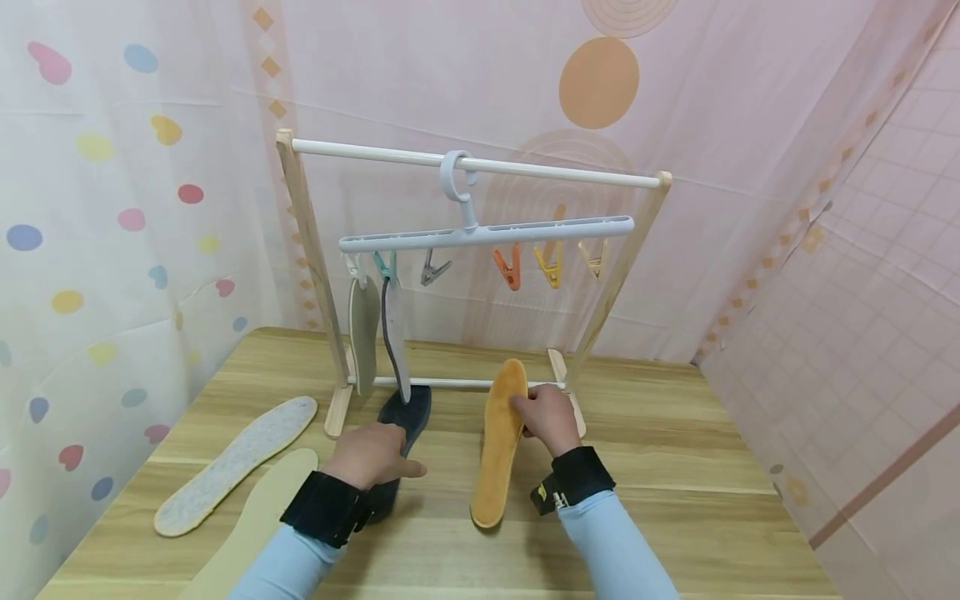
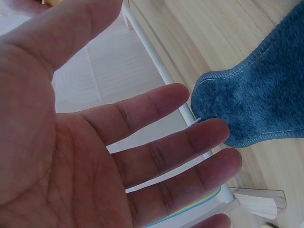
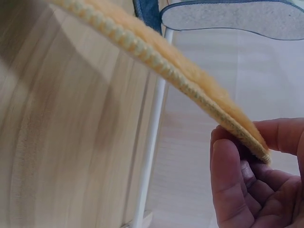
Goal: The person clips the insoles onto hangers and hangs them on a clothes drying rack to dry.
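My right hand pinches an orange fleece insole near its upper part, thumb on the front face and fingers behind. The right wrist view shows the stitched edge of this insole passing between thumb and fingers. My left hand hovers over a dark blue fluffy insole on the table, its fingers spread and relaxed. In the left wrist view the fingertips overlap the end of the blue insole, with nothing in the palm. Part of that insole is hidden behind the left hand in the head view.
A wooden rack carries a light blue hanger with several clips, among them an orange clip. Two insoles hang at its left, one a grey-green insole. A grey insole and a cream insole lie at left.
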### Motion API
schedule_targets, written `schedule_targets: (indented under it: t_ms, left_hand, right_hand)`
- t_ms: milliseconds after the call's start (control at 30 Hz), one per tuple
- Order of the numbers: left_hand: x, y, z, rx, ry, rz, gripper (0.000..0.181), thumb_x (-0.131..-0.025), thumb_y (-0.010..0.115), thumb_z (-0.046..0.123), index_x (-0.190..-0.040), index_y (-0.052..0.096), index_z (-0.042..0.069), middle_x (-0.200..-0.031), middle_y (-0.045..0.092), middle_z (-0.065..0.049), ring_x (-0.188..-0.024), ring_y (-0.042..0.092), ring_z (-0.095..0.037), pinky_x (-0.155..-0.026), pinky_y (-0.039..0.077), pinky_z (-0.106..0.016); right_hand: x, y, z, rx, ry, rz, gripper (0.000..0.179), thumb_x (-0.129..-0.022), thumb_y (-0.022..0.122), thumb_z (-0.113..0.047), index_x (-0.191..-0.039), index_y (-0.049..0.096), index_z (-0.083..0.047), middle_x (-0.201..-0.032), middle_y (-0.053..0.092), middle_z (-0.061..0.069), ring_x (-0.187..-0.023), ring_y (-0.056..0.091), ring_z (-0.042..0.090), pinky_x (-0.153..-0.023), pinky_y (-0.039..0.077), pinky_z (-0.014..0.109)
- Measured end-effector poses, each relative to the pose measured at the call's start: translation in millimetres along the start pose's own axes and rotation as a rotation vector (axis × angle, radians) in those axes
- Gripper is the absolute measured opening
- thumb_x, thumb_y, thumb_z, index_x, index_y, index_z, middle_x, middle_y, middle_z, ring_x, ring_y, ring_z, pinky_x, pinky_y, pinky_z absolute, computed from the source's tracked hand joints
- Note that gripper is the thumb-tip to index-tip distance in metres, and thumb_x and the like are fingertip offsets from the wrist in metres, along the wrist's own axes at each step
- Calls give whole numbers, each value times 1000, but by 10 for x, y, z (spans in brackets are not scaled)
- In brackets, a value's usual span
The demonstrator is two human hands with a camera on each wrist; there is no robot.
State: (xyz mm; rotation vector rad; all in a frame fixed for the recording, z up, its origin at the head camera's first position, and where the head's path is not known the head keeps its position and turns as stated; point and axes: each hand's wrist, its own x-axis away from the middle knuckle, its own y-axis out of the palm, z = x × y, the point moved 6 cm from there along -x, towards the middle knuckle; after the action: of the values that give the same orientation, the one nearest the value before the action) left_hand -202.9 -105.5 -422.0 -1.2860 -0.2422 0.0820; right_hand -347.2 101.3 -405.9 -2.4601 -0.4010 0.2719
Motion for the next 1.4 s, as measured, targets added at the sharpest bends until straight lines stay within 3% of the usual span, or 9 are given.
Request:
schedule_targets:
  t_ms: [267, 500, 667, 1100, 1400]
  left_hand:
    - [-22, -20, -25, -5, 11, 2, 45, -81, 76, 48, -92, 68, 6, -80, 61, -7, -72, 57, -22, -62, 48, -40]
    - [-32, -68, -60, 7, 17, 26, 50, -80, 77, 49, -99, 70, 4, -84, 63, -9, -73, 58, -22, -60, 48, -40]
    - [-33, -133, -70, -4, 22, 41, 48, -80, 77, 49, -96, 69, 4, -82, 63, -7, -69, 57, -21, -58, 47, -38]
    - [-53, -447, -24, -58, 68, 98, 48, -83, 75, 47, -99, 69, 3, -80, 63, -5, -65, 56, -19, -56, 48, -38]
    - [-117, -647, -20, -107, 111, 164, 42, -83, 75, 48, -83, 63, 8, -71, 58, -3, -66, 56, -21, -63, 47, -44]
  right_hand:
    - [8, -21, -72, -42, -15, 30, 24, -91, 64, -20, -85, 73, 1, -68, 65, 6, -55, 63, 18, -50, 52, 27]
    - [31, -48, -177, -29, -76, 64, 24, -92, 64, -21, -76, 72, -3, -59, 61, 2, -56, 66, 27, -49, 51, 29]
    - [55, -52, -248, -27, -85, 79, 26, -92, 66, -23, -72, 69, -6, -57, 58, -1, -50, 58, 15, -48, 48, 27]
    - [105, -62, -406, 9, -164, 142, 25, -92, 68, -25, -75, 71, -7, -59, 59, -2, -51, 53, 11, -48, 44, 27]
    - [132, -34, -486, 9, -212, 155, 21, -93, 68, -22, -81, 74, -5, -66, 64, 0, -55, 54, 10, -50, 44, 27]
